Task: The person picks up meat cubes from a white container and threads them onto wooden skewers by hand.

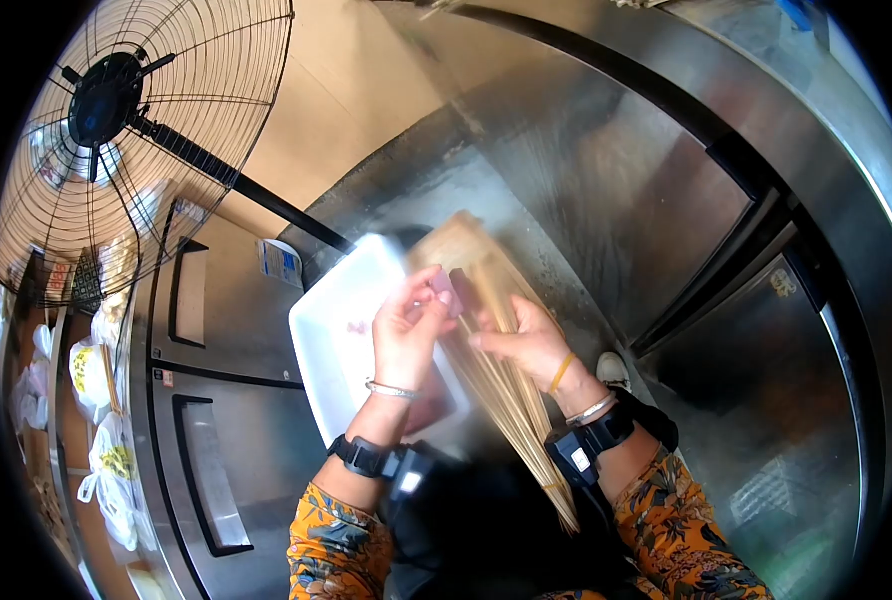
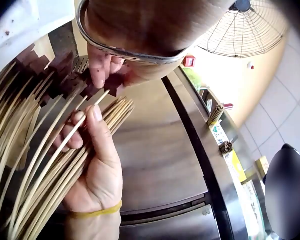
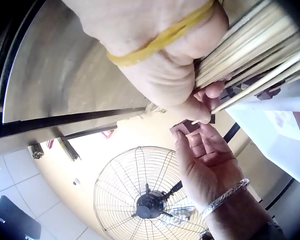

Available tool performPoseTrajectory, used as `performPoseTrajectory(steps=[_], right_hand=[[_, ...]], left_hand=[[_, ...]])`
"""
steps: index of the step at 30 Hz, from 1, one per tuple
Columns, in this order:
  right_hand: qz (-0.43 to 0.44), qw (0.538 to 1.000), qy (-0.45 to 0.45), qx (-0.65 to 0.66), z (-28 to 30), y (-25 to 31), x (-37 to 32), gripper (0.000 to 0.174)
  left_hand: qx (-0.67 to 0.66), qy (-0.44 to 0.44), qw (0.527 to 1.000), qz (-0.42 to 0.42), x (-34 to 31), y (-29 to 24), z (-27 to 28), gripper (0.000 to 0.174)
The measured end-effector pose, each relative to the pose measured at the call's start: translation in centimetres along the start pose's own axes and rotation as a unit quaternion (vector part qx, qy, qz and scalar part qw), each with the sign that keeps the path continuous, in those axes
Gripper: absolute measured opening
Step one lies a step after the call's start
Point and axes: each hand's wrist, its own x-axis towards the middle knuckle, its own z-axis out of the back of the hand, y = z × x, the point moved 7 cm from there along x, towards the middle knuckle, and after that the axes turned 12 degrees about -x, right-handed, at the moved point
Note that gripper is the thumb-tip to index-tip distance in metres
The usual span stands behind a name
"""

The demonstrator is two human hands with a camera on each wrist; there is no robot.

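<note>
Beside the white tub, a fan stands near steel cabinets.

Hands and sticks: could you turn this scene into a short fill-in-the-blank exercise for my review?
The right hand holds the sticks, and the band on its wrist is ____. The left hand pinches a piece and wears a bracelet coloured ____. The tray is ____. In the head view, the fan is toward the picture's ____ side.
Missing words: yellow; silver; white; left.
</note>
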Motion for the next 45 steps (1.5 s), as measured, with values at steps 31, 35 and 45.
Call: performPoseTrajectory(steps=[31, 35, 45], right_hand=[[-0.009, 1.000, 0.006, -0.002, 0.5, 0.5, -0.1, 0.024], [-0.011, 1.000, -0.009, -0.020, 0.5, 0.8, -0.2, 0.024], [0.000, 1.000, 0.004, 0.011, 0.8, 0.0, 0.2, 0.016]], left_hand=[[0.028, -0.103, 0.984, 0.140, -8.0, 8.2, 16.3, 0.022], [0.198, -0.086, 0.967, 0.135, -8.0, 10.7, 19.4, 0.023], [0.143, -0.096, 0.942, 0.287, -8.0, 14.8, 21.0, 0.025]])
